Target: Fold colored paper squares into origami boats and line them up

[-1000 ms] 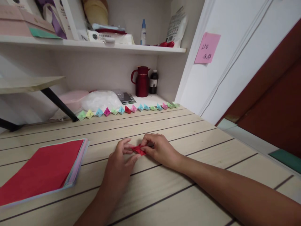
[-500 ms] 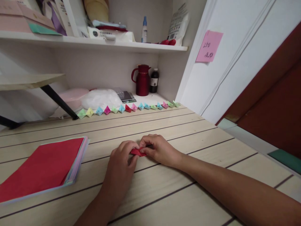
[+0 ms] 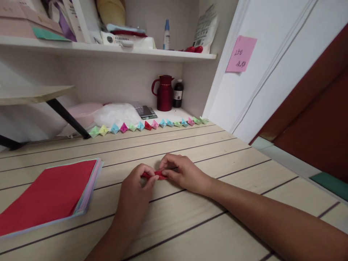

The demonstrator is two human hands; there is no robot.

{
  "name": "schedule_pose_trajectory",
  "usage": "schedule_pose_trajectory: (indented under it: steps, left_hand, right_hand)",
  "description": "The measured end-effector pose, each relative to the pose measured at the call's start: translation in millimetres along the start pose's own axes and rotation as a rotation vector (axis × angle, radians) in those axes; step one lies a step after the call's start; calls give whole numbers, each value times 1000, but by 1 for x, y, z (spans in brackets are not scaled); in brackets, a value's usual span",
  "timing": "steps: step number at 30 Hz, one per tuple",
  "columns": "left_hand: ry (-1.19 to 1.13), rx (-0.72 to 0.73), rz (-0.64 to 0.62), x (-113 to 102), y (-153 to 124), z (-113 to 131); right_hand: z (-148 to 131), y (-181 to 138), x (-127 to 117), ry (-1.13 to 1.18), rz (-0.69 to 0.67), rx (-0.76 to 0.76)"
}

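Red paper is between my two hands, to the right of the stack; whether it touches the table or sits just above, I cannot tell. That table, pale with dark lines, is the biggest thing I have around me, running under the stack and well past its right side. Beyond the stack and higher up is the loaded shelf. The stack itself has a red sheet on top and pastel ones beneath. Past it lies a white bag, and farther right from the stack stands a dark red jug. My left hand, nearer the stack, pinches the paper's left end with thumb and forefinger. My right hand, farther from the stack, grips the other end the same way. Rightward of the stack, beyond the jug, is a dark bottle. Smallest are the bright boats, in a row starting just beyond the stack and stretching right.
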State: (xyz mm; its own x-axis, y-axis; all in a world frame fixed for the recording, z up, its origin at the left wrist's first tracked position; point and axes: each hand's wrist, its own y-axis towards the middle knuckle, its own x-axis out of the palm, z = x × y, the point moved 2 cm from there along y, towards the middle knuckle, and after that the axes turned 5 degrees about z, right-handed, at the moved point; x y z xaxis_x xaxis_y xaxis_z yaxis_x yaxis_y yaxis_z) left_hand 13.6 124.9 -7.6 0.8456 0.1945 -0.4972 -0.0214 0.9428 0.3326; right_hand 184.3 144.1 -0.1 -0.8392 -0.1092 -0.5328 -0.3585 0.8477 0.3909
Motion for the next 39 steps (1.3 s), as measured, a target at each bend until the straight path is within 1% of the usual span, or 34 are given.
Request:
schedule_pose_trajectory:
  steps: [4, 6, 9, 11, 15, 20, 23, 26, 30, 33, 36, 39]
  left_hand:
    - [-82, -37, 50, -3, 0, -1]
    - [-141, -62, 72, -4, 1, -4]
    - [-246, -128, 121, -4, 3, -9]
    - [-291, -165, 156, -5, 5, -11]
    - [-314, -164, 174, -4, 4, -10]
    - [-299, -101, 133, 0, 2, -7]
    - [-280, -133, 125, 0, 2, -5]
    - [-288, -217, 95, 0, 3, -3]
    - [-347, -316, 49, 2, 5, -4]
    - [-371, -307, 39, 2, 5, -5]
    - [-313, -276, 5, -1, 6, -3]
    - [-239, -301, -101, -2, 6, 0]
  right_hand:
    - [-1, 0, -5, 102, -2, 77]
    - [0, 1, -6, 195, -9, 124]
    - [2, 2, -3, 344, 3, 226]
    - [4, 3, 0, 390, 16, 275]
    - [6, 4, 6, 445, 16, 313]
    - [8, 3, 9, 550, 52, 443]
    - [7, 2, 9, 567, 81, 487]
    - [7, 2, 9, 520, 84, 484]
    - [9, 2, 7, 403, 61, 456]
    - [11, 3, 6, 354, 38, 468]
    - [11, 3, 5, 361, 17, 487]
    - [11, 3, 2, 361, -8, 469]
